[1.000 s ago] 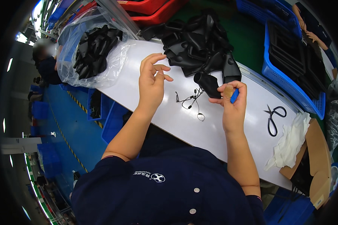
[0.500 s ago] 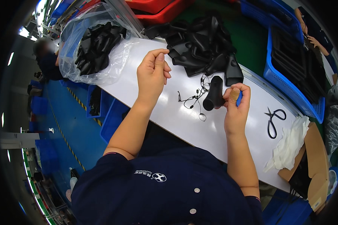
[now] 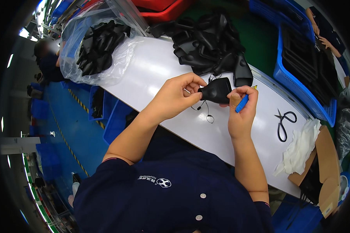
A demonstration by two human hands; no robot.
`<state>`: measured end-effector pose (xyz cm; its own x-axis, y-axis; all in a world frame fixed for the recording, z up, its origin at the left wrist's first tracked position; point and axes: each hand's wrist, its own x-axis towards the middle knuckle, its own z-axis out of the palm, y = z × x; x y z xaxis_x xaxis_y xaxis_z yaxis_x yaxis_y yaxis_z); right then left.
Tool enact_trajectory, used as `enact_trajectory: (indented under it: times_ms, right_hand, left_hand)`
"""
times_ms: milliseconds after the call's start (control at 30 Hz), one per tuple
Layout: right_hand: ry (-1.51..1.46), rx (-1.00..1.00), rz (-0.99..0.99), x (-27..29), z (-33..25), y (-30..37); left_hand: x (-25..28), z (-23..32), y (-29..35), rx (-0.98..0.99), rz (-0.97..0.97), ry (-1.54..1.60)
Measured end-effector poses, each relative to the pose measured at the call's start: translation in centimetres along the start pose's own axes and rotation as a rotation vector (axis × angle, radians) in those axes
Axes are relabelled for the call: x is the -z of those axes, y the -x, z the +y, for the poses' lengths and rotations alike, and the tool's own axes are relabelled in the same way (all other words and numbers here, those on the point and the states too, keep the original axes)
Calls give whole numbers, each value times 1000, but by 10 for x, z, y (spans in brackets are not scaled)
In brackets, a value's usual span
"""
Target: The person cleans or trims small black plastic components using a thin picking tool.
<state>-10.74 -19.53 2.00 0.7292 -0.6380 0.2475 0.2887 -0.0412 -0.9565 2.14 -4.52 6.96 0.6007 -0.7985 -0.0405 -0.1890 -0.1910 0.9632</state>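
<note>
Between my two hands a black plastic nozzle-like part (image 3: 217, 90) is held above the white table (image 3: 182, 128). My left hand (image 3: 182, 93) pinches its narrow end. The fingers of my right hand (image 3: 243, 105) are closed at its wide end, and the same hand grips a blue-handled tool (image 3: 242, 103) with a small yellow tip. Thin black cords (image 3: 209, 112) with small connectors lie on the table, partly hidden beneath the part. Just beyond is a heap of similar black plastic parts (image 3: 206, 42), one of them standing at the heap's right (image 3: 242, 73).
A clear plastic bag (image 3: 72, 58) of black parts sits at the table's left end. Black-handled scissors (image 3: 282, 126), white cloths (image 3: 299, 149) and an open cardboard box (image 3: 326, 171) are at the right. Blue crates (image 3: 278, 73) stand beyond; another person's hands (image 3: 326, 42) show at far right.
My left hand has come down and right onto the part's narrow end. The part has turned from upright to sideways. My right hand still holds it and the blue-handled tool.
</note>
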Motion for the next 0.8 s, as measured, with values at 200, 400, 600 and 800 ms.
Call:
enact_trajectory:
  times_ms: [200,400,600,800]
  right_hand:
    - [198,168,-75,-2,4,12]
    - [225,228,94,18,-6,-13]
    - [108,197,50,7,6,-4]
    - [30,121,-43,0,0,5]
  left_hand:
    - [-2,-4,-1,193,105,-173]
    - [69,-20,8,-37,587,-249]
    - [-11,3,9,-608,431,-547]
    - [-18,-30,-19,-780,395,-601]
